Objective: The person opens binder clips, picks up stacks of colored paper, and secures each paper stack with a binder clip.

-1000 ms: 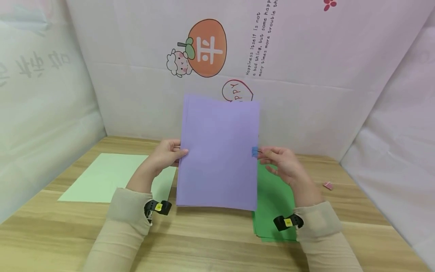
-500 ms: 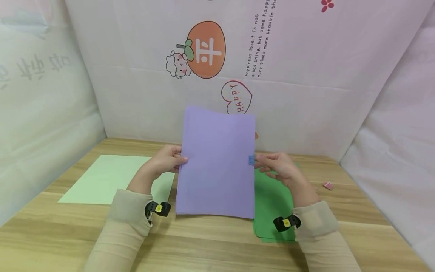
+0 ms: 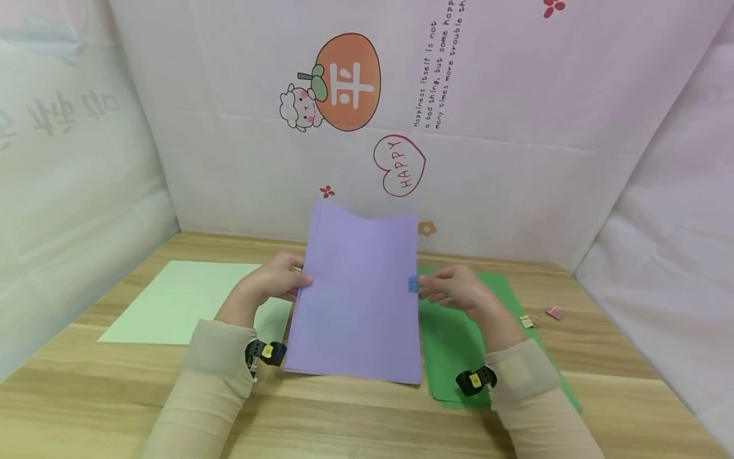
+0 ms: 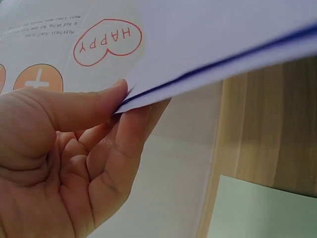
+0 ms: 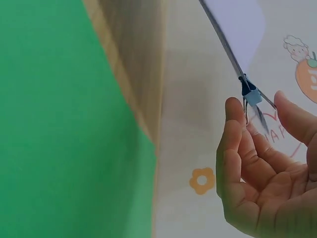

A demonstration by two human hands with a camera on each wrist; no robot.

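Observation:
A stack of purple paper sheets (image 3: 358,299) is held up in front of me, its top edge dipping in the middle. My left hand (image 3: 280,277) pinches the left edge, thumb in front and fingers behind; the left wrist view shows the thumb (image 4: 94,101) pressing the sheet edges (image 4: 223,64). On the right edge sits a blue binder clip (image 3: 413,284), clamped over the paper. My right hand (image 3: 455,288) has thumb and fingers at the clip's handles. Seen from the right wrist, the clip (image 5: 251,93) has its handles spread between thumb and fingertips.
Green sheets (image 3: 459,344) lie under my right forearm, and a pale green sheet (image 3: 172,303) lies at left. A yellow binder clip (image 3: 527,321) and a pink binder clip (image 3: 554,312) rest on the wooden table (image 3: 344,414) at right. Printed white cloth (image 3: 504,191) hangs behind.
Both hands have lowered the purple sheets, which now tilt back more. My right hand has shifted left with the clipped edge, and the yellow clip has come into sight.

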